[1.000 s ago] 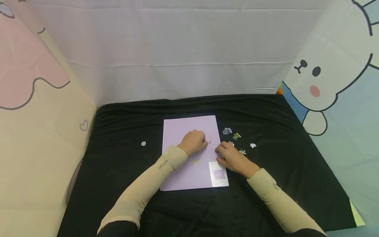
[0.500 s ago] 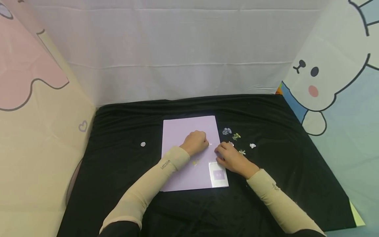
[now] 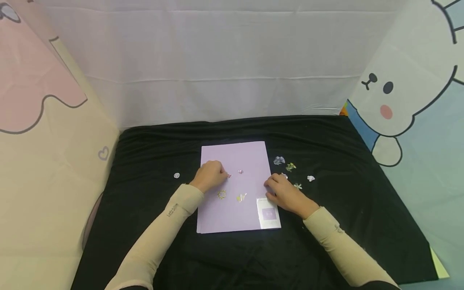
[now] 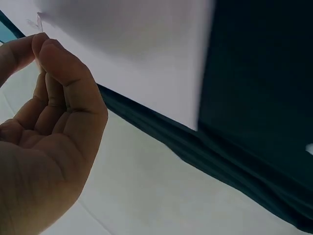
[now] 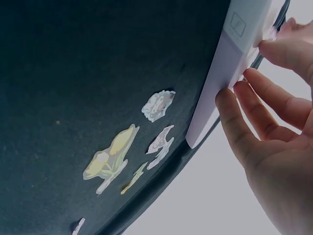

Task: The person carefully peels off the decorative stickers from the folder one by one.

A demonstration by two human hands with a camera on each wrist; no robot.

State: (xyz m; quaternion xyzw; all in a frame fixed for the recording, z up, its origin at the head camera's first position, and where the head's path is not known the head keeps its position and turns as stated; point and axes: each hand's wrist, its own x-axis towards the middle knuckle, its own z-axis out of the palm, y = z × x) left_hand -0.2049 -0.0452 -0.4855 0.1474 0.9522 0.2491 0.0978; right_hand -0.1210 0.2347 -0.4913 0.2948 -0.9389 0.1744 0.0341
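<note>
A lilac folder [image 3: 232,157] lies on the black cloth, with a clear label pocket at its lower right corner. Above its left part, my left hand [image 3: 210,176] pinches a small pink sticker [image 3: 229,176] between thumb and forefinger; its thin edge [image 4: 39,22] shows at the fingertips in the left wrist view. Stuck or lying on the folder are another pink sticker [image 3: 240,171], a gold ring-shaped sticker [image 3: 222,194] and a yellow sticker [image 3: 241,197]. My right hand [image 3: 286,194] rests its loosely bent fingers on the folder's right edge.
Several loose flower-like stickers lie right of the folder, among them a bluish one [image 3: 279,160], a yellow one [image 3: 291,166] and a white one [image 3: 310,178]. A small round white piece [image 3: 176,175] lies to the left. Printed cloth walls stand around the table.
My left hand has moved left across the folder with the pink sticker, uncovering the other pink sticker and the gold ring-shaped one. My right hand has stayed at the folder's edge.
</note>
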